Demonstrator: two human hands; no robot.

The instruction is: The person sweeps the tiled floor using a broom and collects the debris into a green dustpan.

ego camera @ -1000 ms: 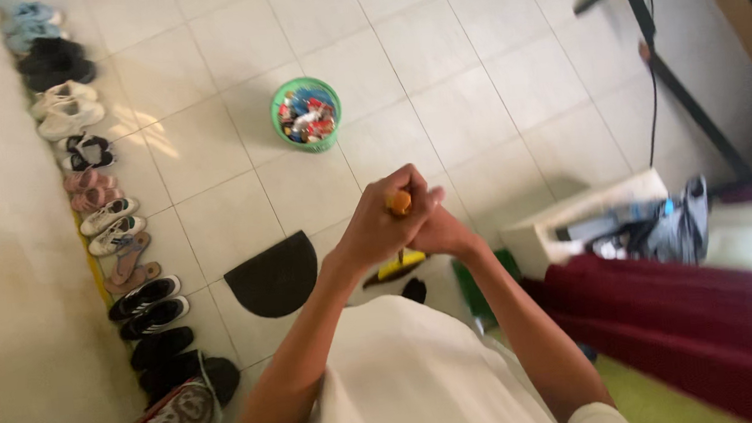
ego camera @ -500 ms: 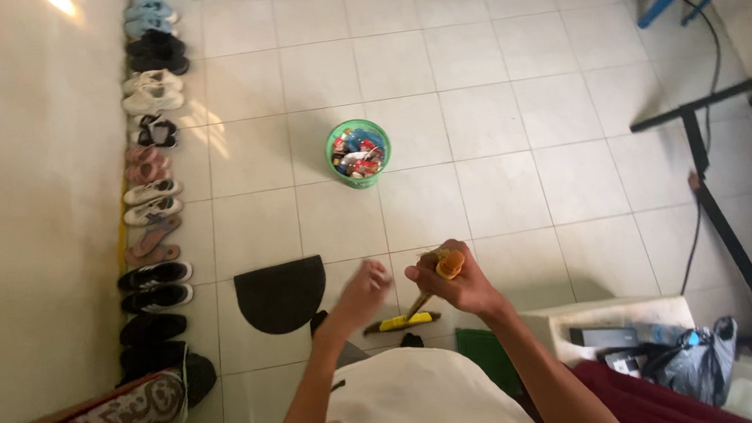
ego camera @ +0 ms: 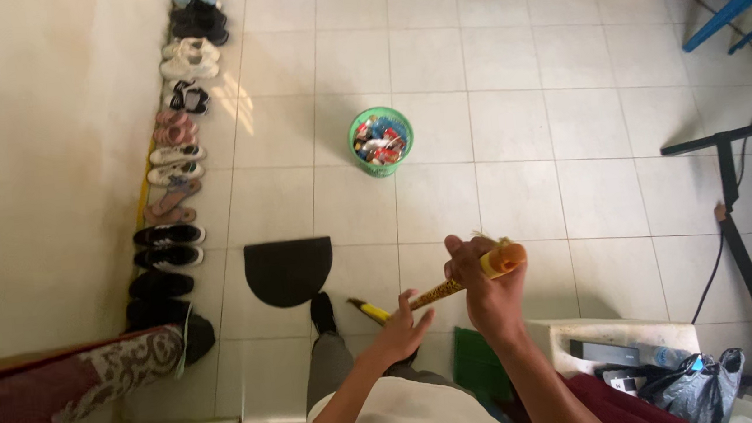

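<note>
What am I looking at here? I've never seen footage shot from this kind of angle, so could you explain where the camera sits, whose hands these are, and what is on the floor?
The camera is worn on a person's head and looks straight down, so you see their own arms and the tiled floor. The right hand grips the top of a broom handle with an orange end. The left hand touches the handle lower down, fingers loose. On the floor stand a green basket full of small colourful items, a dark half-round mat, and a row of shoes along the wall. A black metal stand is at right.
</note>
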